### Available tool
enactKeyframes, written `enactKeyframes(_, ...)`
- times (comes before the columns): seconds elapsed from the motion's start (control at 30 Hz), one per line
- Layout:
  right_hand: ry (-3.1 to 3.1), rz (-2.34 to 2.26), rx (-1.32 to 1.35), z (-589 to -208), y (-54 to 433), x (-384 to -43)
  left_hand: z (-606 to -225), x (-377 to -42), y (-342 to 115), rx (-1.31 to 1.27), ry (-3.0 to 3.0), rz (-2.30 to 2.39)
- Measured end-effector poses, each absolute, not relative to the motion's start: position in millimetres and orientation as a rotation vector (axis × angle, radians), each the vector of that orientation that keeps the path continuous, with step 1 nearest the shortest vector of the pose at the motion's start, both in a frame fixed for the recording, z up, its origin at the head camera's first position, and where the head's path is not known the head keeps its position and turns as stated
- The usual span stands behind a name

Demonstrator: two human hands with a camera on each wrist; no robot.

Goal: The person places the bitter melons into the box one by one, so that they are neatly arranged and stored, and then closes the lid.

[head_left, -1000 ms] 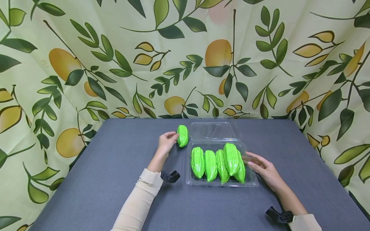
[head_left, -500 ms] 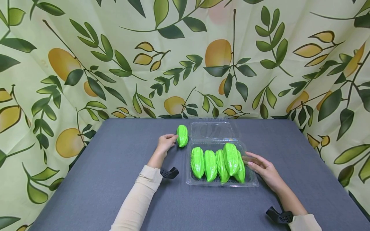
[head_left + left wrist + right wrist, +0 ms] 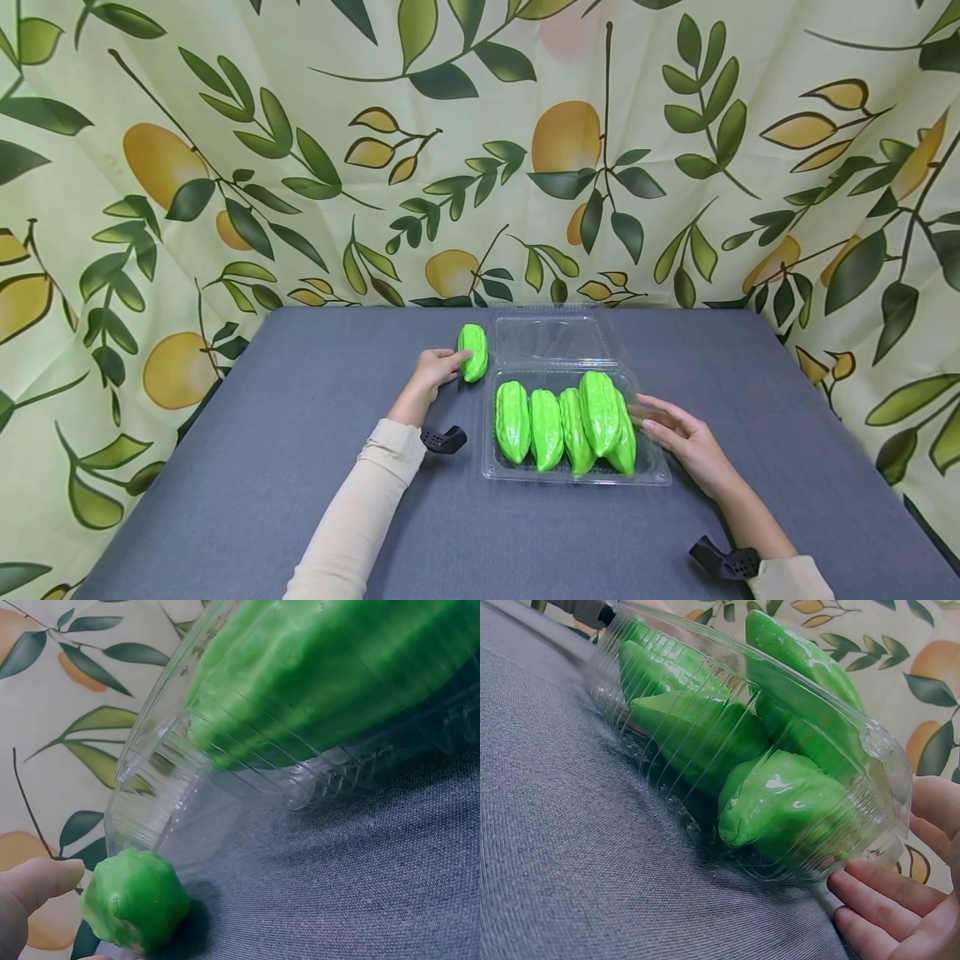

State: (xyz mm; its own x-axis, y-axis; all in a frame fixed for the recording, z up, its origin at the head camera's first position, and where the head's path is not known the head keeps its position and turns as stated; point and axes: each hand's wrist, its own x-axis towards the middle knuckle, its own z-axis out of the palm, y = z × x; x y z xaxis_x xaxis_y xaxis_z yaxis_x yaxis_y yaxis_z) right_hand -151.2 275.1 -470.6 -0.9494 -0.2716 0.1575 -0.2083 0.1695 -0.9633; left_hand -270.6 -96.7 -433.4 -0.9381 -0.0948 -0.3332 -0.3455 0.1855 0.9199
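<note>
A shiny green ribbed fruit (image 3: 472,353) with a pointed end lies on the table, left of the clear plastic container's open lid. My left hand (image 3: 437,367) pinches its near left side; in the left wrist view the thumb (image 3: 46,881) touches this fruit (image 3: 135,900), and a fingertip shows low beside it. Several similar green fruits (image 3: 513,422) fill the clear plastic container (image 3: 577,477), one lying on top of others at the right. My right hand (image 3: 686,442) holds that container's right side, with fingers (image 3: 889,904) against its lower corner in the right wrist view.
The container's transparent lid (image 3: 553,340) lies folded back behind it. A grey-blue cloth covers the table (image 3: 247,492). Behind it hangs a leaf-and-fruit printed curtain (image 3: 480,167). Black wrist mounts (image 3: 444,440) stick out from both wrists.
My left hand drew back slightly from the lone green fruit, then moved right again with its fingers farther over it. The fruit, container and right hand stay put.
</note>
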Motion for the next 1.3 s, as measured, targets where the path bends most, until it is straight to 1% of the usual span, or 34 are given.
enactKeyframes(0.7, 2.340, -1.952, -0.510, -471.8, 276.7, -152.9, -439.7, -275.3, -90.9, -0.471, 2.290, 1.818)
enactKeyframes(1.3, 2.376, -1.911, -0.454, -473.4, 276.3, -152.6, -438.2, -272.8, -91.8, -0.459, 2.305, 1.812)
